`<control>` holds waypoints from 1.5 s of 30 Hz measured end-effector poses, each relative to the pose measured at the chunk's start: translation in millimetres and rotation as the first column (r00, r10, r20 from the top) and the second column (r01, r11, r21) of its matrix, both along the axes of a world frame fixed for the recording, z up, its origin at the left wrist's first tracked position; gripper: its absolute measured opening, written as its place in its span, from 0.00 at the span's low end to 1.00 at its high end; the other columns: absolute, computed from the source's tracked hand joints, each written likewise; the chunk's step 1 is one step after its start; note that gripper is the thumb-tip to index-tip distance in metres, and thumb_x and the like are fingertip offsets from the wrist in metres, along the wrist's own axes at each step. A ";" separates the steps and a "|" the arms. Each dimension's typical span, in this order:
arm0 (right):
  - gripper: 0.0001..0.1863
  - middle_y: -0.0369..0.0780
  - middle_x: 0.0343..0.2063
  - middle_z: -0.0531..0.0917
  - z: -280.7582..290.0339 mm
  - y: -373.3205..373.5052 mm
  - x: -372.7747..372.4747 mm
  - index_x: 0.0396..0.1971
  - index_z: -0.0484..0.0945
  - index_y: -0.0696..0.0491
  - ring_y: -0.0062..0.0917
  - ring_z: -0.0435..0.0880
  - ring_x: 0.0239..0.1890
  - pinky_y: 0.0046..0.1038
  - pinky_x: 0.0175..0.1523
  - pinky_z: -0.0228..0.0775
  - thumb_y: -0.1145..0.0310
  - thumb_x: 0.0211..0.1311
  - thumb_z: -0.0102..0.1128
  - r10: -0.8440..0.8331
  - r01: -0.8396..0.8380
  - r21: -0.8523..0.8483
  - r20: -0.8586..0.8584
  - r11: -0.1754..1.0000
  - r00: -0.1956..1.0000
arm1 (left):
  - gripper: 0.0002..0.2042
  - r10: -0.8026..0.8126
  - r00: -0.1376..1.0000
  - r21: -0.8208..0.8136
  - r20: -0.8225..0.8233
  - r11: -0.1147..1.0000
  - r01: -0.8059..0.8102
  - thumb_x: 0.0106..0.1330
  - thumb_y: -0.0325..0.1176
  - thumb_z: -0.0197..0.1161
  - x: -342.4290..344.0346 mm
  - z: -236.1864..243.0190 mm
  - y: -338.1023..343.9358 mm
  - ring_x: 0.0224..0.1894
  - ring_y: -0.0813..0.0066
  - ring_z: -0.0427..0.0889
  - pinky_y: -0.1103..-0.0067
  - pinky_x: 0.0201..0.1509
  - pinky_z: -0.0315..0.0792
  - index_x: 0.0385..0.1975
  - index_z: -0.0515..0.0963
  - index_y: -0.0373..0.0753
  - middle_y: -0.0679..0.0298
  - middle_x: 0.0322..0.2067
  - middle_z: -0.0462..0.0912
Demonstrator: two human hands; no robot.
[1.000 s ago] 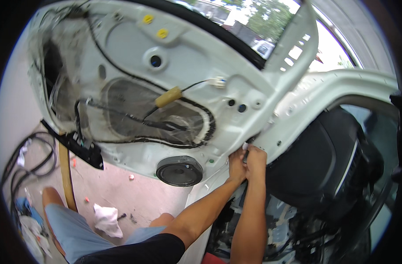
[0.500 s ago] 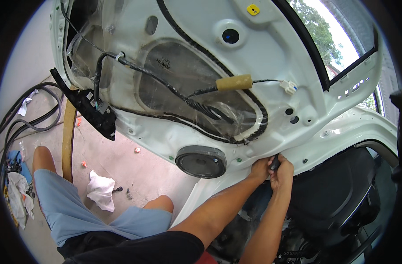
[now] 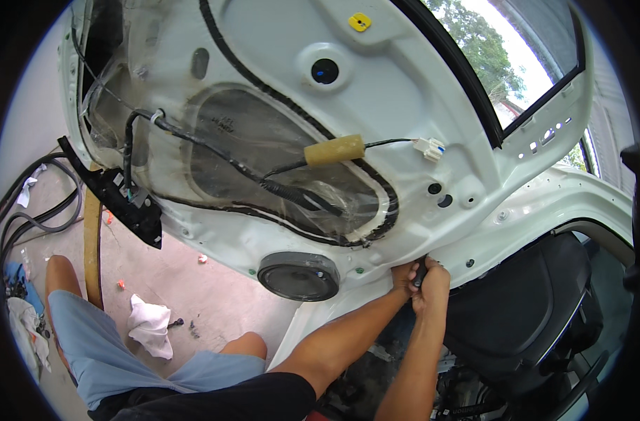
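Both my hands meet in the gap between the white car door (image 3: pixel 446 217) and the body frame, at the door's hinge-side lower edge. My right hand (image 3: pixel 435 284) is closed around a short black handle-like piece (image 3: pixel 421 272); its far end is out of sight. Right beside it, my left hand (image 3: pixel 402 276) reaches in under the door's edge. Its fingers are mostly hidden by the door and the right hand. To the left of the hands, a round black speaker (image 3: pixel 299 276) is fitted in the door.
A wiring harness (image 3: pixel 218 151) crosses the door, ending at a white connector (image 3: pixel 429 148) past a yellow foam sleeve (image 3: pixel 334 150). A black trim piece (image 3: pixel 127 200) hangs at the door's left end. A white cloth (image 3: pixel 150 326) and cables (image 3: pixel 36 189) lie on the floor.
The view has shifted, so the door and my hands sit slightly farther left and lower in it. Both hands keep the same place at the door gap.
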State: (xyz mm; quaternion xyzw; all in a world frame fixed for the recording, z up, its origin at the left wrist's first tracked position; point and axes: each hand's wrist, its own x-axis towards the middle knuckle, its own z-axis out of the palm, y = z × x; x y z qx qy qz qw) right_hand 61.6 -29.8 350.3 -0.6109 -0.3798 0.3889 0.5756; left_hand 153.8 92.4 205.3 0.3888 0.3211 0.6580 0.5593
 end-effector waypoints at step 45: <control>0.17 0.47 0.33 0.80 -48.2 26.3 -15.4 0.43 0.78 0.62 0.35 0.77 0.31 0.32 0.35 0.64 0.65 0.76 0.44 -0.212 0.190 0.159 0.135 0.969 0.968 | 0.12 0.441 -0.827 0.928 -0.348 0.285 -0.238 0.79 0.38 0.45 -57.5 26.0 -52.6 0.22 0.74 0.78 0.78 0.29 0.72 0.35 0.74 0.42 0.65 0.23 0.78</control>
